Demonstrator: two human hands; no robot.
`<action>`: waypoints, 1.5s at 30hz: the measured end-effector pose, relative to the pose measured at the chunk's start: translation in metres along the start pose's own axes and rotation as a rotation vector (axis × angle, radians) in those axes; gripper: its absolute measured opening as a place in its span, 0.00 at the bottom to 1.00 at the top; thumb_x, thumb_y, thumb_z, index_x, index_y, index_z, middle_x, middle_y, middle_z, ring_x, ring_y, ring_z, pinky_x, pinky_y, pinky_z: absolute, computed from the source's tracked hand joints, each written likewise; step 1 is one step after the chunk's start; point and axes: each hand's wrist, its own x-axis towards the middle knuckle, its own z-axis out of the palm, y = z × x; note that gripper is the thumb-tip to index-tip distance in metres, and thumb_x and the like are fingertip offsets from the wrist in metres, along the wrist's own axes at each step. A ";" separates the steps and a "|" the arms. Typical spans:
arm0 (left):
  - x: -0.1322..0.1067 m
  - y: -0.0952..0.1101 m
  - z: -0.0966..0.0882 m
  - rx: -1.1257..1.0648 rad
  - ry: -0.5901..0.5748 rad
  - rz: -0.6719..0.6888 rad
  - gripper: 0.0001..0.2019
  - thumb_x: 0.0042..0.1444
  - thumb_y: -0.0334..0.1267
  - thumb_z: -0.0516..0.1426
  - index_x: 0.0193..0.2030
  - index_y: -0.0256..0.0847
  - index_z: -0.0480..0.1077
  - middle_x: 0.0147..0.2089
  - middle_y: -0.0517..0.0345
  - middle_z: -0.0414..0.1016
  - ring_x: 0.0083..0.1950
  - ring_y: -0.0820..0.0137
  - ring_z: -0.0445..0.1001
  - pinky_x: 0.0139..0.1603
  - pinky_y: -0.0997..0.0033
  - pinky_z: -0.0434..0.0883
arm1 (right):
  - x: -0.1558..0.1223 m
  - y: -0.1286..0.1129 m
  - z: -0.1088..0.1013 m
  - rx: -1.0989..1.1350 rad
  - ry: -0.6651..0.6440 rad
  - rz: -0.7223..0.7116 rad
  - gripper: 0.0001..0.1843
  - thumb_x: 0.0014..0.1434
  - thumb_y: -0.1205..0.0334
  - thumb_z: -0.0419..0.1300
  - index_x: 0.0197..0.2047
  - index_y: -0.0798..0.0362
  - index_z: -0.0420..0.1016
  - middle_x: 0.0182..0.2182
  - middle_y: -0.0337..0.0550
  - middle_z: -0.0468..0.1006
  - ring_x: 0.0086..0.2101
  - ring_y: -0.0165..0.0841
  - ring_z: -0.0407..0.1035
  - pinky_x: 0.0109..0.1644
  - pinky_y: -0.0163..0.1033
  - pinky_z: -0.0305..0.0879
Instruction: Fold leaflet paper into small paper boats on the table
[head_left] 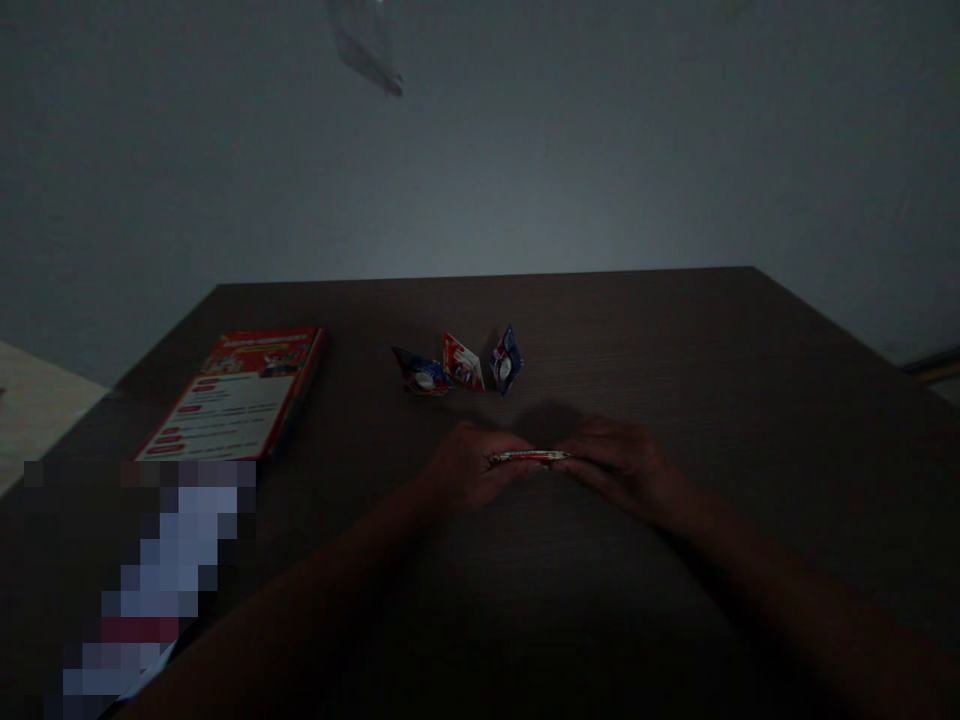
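The scene is very dim. My left hand (471, 467) and my right hand (619, 460) meet over the middle of a dark wooden table (712, 360). Both pinch the ends of a small flat printed card or paper piece (529, 457), held edge-on between them, just above the tabletop. Beyond my hands stand three small folded paper pieces: a blue one (420, 372), a red and white one (463, 363) and a blue one (506, 360) at the right.
A red and white printed box or booklet (236, 393) lies flat at the table's left side. A blurred-out patch covers the near left corner. A plain pale wall rises behind the table's far edge.
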 end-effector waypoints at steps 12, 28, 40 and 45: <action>-0.002 0.005 0.000 -0.089 -0.008 -0.041 0.12 0.57 0.43 0.55 0.37 0.37 0.76 0.24 0.62 0.73 0.23 0.79 0.65 0.23 0.81 0.56 | 0.001 -0.004 0.002 0.156 0.016 0.133 0.09 0.60 0.63 0.57 0.37 0.54 0.79 0.24 0.42 0.76 0.25 0.29 0.68 0.29 0.33 0.61; -0.002 0.011 0.004 0.070 0.262 0.252 0.10 0.58 0.37 0.54 0.36 0.36 0.75 0.30 0.55 0.78 0.29 0.75 0.73 0.30 0.78 0.66 | 0.003 -0.006 0.001 0.168 0.037 0.154 0.08 0.58 0.63 0.58 0.40 0.52 0.78 0.27 0.43 0.78 0.29 0.31 0.70 0.32 0.35 0.65; -0.002 0.009 0.004 0.087 0.212 0.232 0.11 0.59 0.36 0.54 0.38 0.34 0.76 0.24 0.59 0.75 0.21 0.80 0.68 0.23 0.81 0.59 | 0.001 -0.014 0.001 0.244 0.070 0.242 0.08 0.59 0.63 0.58 0.36 0.53 0.79 0.28 0.43 0.79 0.29 0.30 0.72 0.32 0.35 0.68; -0.003 0.010 0.003 0.045 0.138 0.104 0.14 0.60 0.41 0.52 0.41 0.37 0.76 0.26 0.59 0.76 0.22 0.79 0.68 0.24 0.81 0.59 | 0.002 -0.013 0.003 0.227 0.081 0.270 0.08 0.58 0.63 0.59 0.40 0.52 0.78 0.32 0.43 0.81 0.31 0.31 0.74 0.33 0.34 0.69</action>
